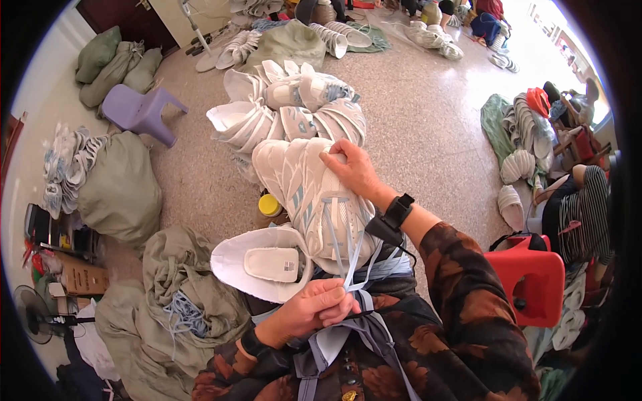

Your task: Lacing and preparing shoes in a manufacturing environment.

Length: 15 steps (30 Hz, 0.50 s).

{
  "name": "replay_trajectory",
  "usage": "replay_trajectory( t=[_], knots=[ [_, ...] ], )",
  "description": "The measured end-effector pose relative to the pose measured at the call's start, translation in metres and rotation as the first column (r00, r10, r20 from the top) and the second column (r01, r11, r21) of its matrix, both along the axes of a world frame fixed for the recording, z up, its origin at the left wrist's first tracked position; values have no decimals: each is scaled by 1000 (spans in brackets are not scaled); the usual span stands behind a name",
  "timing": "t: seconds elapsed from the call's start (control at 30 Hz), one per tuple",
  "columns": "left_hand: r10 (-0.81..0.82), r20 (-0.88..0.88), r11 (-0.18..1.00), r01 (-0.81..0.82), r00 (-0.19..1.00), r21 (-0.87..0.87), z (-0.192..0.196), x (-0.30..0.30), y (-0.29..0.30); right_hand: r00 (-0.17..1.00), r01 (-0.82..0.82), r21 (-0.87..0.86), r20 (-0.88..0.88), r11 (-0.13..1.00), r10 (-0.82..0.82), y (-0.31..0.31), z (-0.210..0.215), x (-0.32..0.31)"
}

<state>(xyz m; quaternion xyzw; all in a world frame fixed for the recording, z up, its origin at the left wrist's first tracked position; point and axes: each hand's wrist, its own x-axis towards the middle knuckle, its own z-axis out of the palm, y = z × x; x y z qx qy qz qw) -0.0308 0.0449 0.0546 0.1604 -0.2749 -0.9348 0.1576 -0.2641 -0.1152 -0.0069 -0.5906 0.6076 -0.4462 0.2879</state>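
Laces [352, 260], pale blue, are running from a white shoe upper [338, 248] down into the left hand [317, 306], whose thumb and fingers are pinching them firmly — apparently to gather the strands and hold them taut. The right hand [354, 174] is working well apart from it, bending its fingers over the upper's far end and seemingly gripping it, which is probably steadying the piece. That upper is lying just in front of the person's lap, ending a row of nested uppers [284, 167]; they are leaning into one another, likely to save room and sit within reach. Just beside, on the left, an open white shoe [224, 260] is holding a pale flat pad [264, 264]. A yellow-lidded container [269, 205] is standing near the row. Farther left, a tangle of blue laces [186, 314] is resting on olive cloth [127, 321] — perhaps placed there for the left hand.
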Motion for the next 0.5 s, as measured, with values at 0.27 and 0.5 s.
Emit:
replay_trajectory(
  t=[0.27,0.5],
  knots=[
    [130,-3,347,-48,992,-936,65,1,-9,984,-79,-211,-173,974,42,93,29,-37],
    [114,-93,216,-116,989,-970,59,-17,-6,954,-222,-240,-254,945,159,128,55,-16]
  ],
)
